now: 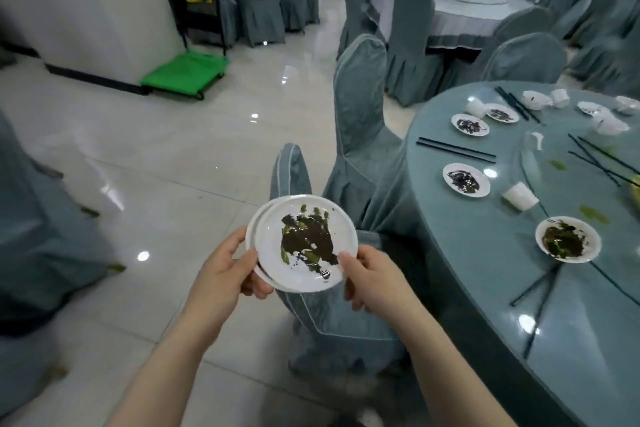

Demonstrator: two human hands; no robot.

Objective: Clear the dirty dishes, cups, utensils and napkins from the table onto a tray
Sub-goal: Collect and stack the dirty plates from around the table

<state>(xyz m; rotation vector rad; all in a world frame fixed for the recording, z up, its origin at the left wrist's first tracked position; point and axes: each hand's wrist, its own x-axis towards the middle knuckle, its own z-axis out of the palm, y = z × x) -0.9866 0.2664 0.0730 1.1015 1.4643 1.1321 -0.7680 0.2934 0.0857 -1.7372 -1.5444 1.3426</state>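
Dirty plates (301, 243), white and stacked at least two deep, are held in the air between both hands, in front of the person and over a covered chair (332, 315), well to the left of the table (485, 270). The top plate is smeared with dark sauce and bits of green. The left hand (225, 270) has its grip closed on the stack's left edge, thumb lying on the rim and fingers curled underneath. The right hand (369, 276) has its grip closed on the lower right edge, thumb tip on the top plate's rim and the other fingers curled below. The lower plate sticks out slightly to the left under the top one.

On the round table with its blue-green cloth under glass, more dirty dishes lie apart from each other: a small plate (466, 179) near the edge, a soiled bowl (568, 244) nearer the person, and two more plates (470, 124) farther back. A white cup (520, 196) lies tipped on its side between the plate and the bowl. Black chopsticks (455, 149) lie as a pair near the table edge, others are scattered. Crumpled white napkins (609, 123) sit at the far side.
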